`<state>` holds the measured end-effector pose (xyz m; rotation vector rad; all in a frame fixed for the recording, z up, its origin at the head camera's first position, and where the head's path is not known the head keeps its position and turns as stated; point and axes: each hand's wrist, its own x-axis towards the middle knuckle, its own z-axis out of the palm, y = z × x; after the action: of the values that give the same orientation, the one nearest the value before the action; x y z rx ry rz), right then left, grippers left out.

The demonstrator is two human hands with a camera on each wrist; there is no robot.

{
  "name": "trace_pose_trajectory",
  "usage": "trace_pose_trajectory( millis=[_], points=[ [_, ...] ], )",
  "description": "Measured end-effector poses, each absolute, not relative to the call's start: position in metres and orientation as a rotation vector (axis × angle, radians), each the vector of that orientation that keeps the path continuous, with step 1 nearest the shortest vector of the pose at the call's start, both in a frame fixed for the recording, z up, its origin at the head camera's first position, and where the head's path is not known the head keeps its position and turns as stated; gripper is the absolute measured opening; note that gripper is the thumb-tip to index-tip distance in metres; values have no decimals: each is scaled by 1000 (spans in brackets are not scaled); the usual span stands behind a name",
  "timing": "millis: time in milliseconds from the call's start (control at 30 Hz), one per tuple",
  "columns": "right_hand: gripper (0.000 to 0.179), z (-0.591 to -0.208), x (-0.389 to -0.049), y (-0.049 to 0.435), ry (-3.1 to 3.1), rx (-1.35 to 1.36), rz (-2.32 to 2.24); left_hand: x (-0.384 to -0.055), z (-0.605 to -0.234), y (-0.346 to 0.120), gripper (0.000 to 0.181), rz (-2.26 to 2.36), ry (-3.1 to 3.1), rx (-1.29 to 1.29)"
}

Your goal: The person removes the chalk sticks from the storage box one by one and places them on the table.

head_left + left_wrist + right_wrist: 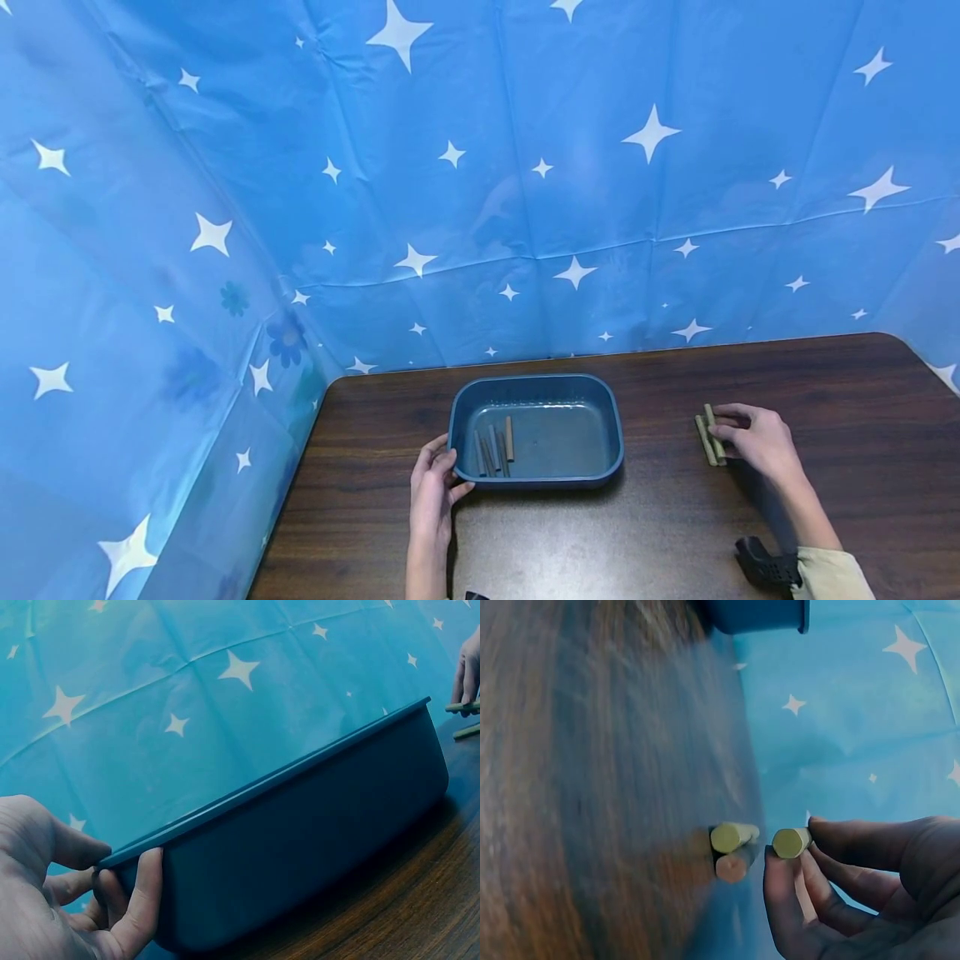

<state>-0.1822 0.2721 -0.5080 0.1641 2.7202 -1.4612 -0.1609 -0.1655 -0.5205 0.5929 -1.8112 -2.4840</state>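
Blue cloth [510, 167] printed with white stars hangs behind the dark wooden table [360, 483]. Pinched between thumb and fingers of the right hand [761, 437] is a green stick [790, 843]; a second stick [706, 442] lies on the table just left of that hand. Well to its left, the left hand [429, 492] grips the near corner of a blue bin [540, 481], with brown and gray sticks [494, 446] inside, just right of these fingers.

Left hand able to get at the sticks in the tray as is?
Probably yes. The left hand grips the near left corner of the open tray, and the sticks lie just inside. It would likely need to release the corner first.
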Motion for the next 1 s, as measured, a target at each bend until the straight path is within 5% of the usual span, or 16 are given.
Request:
trace_pose_trajectory(
  millis=[1000],
  points=[
    [30, -516, -184, 276, 2938, 152, -1183, -160, -520, -164, 41, -2472, -1807, 599]
  ],
)
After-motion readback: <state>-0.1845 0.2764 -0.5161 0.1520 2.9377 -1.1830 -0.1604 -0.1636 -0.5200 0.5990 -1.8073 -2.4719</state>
